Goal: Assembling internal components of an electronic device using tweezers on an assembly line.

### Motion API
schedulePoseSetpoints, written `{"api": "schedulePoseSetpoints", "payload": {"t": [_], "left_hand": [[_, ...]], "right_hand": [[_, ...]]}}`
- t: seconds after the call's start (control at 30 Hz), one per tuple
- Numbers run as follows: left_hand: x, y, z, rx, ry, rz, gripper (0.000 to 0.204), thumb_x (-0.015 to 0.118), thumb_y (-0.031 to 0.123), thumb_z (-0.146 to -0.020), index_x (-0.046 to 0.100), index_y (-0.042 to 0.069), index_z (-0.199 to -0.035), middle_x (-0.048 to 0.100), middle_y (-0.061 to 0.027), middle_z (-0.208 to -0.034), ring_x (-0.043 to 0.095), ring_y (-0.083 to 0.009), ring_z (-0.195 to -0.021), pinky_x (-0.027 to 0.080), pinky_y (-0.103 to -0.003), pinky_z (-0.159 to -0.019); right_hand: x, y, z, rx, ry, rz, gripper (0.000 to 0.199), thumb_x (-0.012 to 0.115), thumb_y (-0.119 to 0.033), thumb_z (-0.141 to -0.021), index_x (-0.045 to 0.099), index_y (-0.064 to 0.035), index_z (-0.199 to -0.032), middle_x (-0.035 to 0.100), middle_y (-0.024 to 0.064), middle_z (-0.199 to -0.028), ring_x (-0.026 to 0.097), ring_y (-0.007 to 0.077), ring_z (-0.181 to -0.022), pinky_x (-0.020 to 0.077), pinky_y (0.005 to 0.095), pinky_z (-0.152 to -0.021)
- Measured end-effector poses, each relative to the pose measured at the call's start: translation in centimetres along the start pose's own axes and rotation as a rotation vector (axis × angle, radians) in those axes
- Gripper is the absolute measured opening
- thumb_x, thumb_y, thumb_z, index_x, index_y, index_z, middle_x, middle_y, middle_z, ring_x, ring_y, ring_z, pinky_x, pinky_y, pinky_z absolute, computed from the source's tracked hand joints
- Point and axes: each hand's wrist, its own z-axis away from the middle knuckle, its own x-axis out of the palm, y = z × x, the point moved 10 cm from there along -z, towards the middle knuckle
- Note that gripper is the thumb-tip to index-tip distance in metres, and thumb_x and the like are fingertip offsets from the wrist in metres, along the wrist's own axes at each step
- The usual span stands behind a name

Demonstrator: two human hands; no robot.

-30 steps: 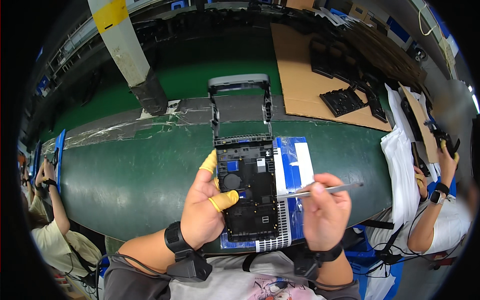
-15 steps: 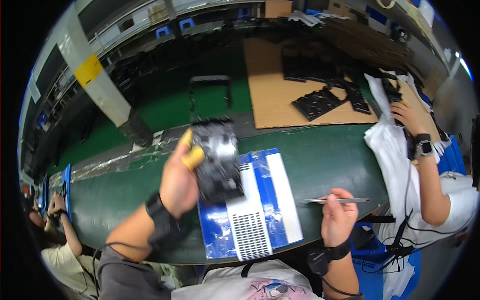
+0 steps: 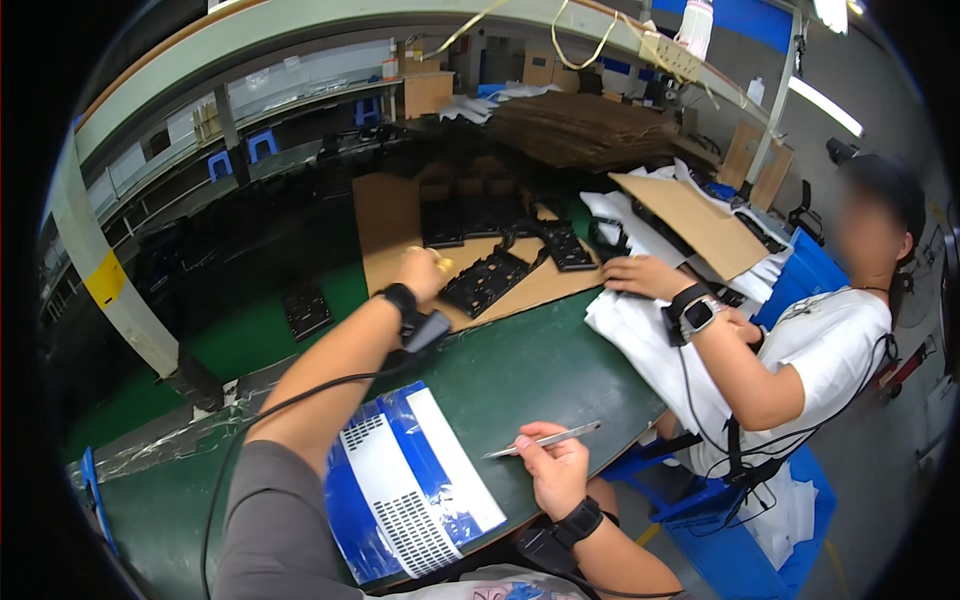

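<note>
Left hand reaching to a black tray, right hand pinching tweezers.

The left hand (image 3: 425,272), its grip unclear, is touching the black tray (image 3: 487,281) on cardboard (image 3: 400,225); beside the blue-and-white mat (image 3: 405,480), the right hand (image 3: 553,470) is pinching tweezers (image 3: 545,439) pointing left, lengthwise along the table (image 3: 530,370).

Green-topped workbench (image 3: 540,370) ran across the room. Directly on it: blue-and-white mat (image 3: 410,480) at the near edge, brown cardboard sheet (image 3: 385,225) carrying black plastic parts (image 3: 485,280), white bags (image 3: 640,330) at right.

left hand (image 3: 422,272): mine, reaching onto black tray (image 3: 487,281) on cardboard (image 3: 400,225)
right hand (image 3: 553,475): mine, gripping metal tweezers (image 3: 545,440) over bench (image 3: 530,375)
</note>
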Motion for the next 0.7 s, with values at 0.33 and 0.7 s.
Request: {"api": "schedulePoseSetpoints", "payload": {"t": [0.33, 0.7], "left_hand": [[-0.1, 2.3, 1.7, -0.174, -0.112, 0.202, 0.02, 0.058, 0.016, -0.074, 0.047, 0.0, -0.076, 0.055, -0.0193, -0.075, 0.055, -0.027, -0.069, 0.045, -0.037, -0.063], [-14.1, -2.3, 24.2, -0.774, 0.048, 1.586, 0.028, 0.044, 0.004, -0.081, 0.042, 0.001, -0.108, 0.054, -0.0111, -0.097, 0.057, -0.0189, -0.084, 0.05, -0.031, -0.072]], "right_hand": [[-0.2, 0.2, 0.4, 0.01, -0.02, 0.013, 0.017, 0.06, -0.003, -0.075, 0.055, 0.0, -0.091, 0.056, 0.0018, -0.074, 0.048, 0.0048, -0.062, 0.0373, 0.0166, -0.053], [8.1, -1.3, 0.5, 0.063, -0.215, 0.024, 0.016, 0.059, -0.002, -0.075, 0.055, 0.0017, -0.09, 0.056, 0.003, -0.072, 0.049, 0.0053, -0.061, 0.0387, 0.0166, -0.055]]}}
